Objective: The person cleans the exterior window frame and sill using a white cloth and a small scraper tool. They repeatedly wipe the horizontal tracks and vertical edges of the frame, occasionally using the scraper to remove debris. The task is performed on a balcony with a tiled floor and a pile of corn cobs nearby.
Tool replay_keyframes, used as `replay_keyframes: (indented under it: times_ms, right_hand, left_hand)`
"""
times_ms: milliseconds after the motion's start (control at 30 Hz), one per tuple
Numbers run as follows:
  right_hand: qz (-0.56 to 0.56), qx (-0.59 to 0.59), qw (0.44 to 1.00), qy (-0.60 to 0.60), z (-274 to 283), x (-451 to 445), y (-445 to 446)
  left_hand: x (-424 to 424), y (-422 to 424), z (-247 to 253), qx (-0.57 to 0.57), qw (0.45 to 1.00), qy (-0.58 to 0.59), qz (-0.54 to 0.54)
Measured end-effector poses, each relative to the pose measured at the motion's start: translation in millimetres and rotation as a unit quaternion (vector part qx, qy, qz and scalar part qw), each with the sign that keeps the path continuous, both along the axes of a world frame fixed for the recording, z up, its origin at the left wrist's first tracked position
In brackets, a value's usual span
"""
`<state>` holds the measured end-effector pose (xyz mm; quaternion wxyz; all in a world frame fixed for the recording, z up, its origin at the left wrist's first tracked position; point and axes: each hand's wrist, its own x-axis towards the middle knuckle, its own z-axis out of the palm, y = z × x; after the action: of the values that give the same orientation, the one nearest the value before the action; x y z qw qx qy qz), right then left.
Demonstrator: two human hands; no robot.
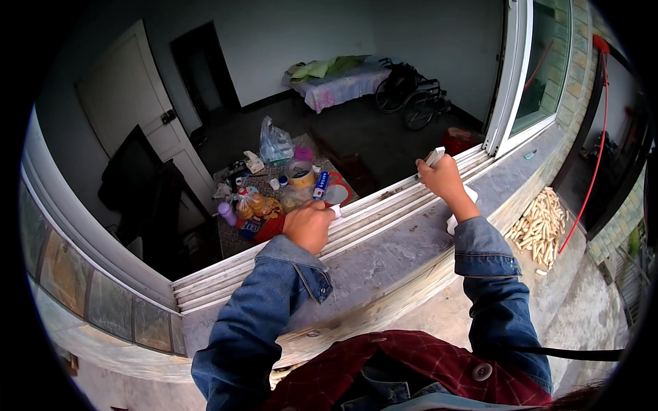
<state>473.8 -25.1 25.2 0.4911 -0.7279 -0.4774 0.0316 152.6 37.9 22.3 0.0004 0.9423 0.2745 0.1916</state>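
A white sliding-window track (370,216) with several grooves runs across in front of me, with dark dirt in it. My left hand (310,226) rests at the track, closed on a small white piece that looks like tissue or cloth (336,210). Further right, my right hand (443,177) grips a pale, flat-ended bar-like tool (437,155) above the track; its lower end is hidden. White crumpled material (452,225) lies on the grey stone sill (396,251), partly behind my right wrist.
Inside the window, a table (329,159) holds a plastic bag (275,141), food bags and a purple bottle (226,213). A wheelchair (416,100) stands beside a bed (334,87). At right are a window sash (540,67), a red cord (599,154) and a pile of pale short pieces (542,226).
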Motion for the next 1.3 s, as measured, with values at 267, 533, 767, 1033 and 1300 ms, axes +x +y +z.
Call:
replay_keyframes:
  times_ms: [267, 533, 767, 1033, 1300]
  right_hand:
    - [0.001, -0.045, 0.988, -0.149, 18, -35, 0]
    - [0.043, -0.010, 0.991, -0.127, 15, -73, 6]
    - [0.076, -0.017, 0.997, -0.007, 5, -105, 12]
    - [0.145, 0.010, 0.984, 0.099, -2, -156, 18]
    - [0.172, 0.045, 0.983, 0.054, -2, -165, 6]
  left_hand:
    - [7, 7, -13, 0.058, 0.995, -0.066, -0.053]
    - [4, 5, -14, 0.026, 0.996, -0.072, -0.043]
    - [7, 6, -13, 0.050, 0.995, -0.071, -0.046]
    - [6, 9, -19, 0.041, 0.996, -0.071, -0.034]
    - [6, 11, -20, 0.035, 0.996, -0.075, -0.040]
